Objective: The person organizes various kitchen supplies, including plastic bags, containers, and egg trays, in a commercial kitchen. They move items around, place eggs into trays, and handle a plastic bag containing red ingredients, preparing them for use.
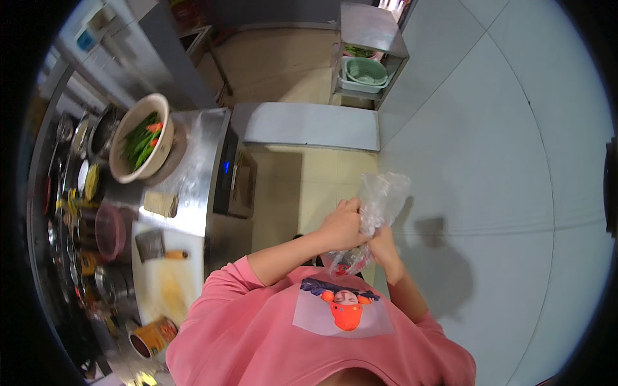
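A crumpled clear plastic bag (385, 195) is held up in front of my chest, between my body and the tiled wall. My left hand (342, 226) grips it from the left, fingers curled into the film. Lower and to the right, my right hand (383, 247) clutches the same bag, with its fingers partly hidden by the plastic. The bag's upper part puffs out above both hands, and a loose part hangs below them, close to my pink top (270, 328). Some red and green shows through or behind that lower film; I cannot tell what it is.
On the steel counter (193, 144) at left stand a basin (165, 144) of green and red peppers, a folded cloth (161, 203), a cutting board (164, 284) with a cleaver (152, 245), and a can (153, 337). A tiled wall (483, 193) rises at right; a steel rack (374, 29) stands ahead.
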{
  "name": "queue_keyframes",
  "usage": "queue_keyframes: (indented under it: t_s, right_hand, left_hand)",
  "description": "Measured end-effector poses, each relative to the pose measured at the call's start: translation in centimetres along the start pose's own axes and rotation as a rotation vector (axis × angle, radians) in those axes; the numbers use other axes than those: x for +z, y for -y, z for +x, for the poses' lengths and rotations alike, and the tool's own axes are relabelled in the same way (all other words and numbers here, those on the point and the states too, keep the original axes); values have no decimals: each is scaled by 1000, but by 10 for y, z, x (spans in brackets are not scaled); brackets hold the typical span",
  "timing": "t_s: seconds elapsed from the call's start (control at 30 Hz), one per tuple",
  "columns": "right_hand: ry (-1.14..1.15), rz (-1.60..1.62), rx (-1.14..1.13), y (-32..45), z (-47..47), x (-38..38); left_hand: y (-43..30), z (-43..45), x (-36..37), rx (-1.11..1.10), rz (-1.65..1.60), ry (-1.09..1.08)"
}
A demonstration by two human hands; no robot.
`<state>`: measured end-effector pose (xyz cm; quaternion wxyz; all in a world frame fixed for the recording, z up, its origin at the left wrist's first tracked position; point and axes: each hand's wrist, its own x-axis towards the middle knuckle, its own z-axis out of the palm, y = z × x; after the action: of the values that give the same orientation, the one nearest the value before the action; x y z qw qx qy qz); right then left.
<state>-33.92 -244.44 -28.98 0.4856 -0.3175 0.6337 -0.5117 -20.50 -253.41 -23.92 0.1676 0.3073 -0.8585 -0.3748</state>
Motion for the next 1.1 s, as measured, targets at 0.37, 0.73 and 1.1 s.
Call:
queue_keyframes:
  t_s: [0.37,0.73,1.1]
  right_hand:
    - [-468,217,-2,56,216,-106]
    - [-565,61,112,129,430,-195]
    - [-649,53,329,108,619,-214]
  left_hand:
    - [100,300,-37,102,-545,360]
    - [321,623,-50,-788,-694,-141]
    - [540,862,20,-476,446,116]
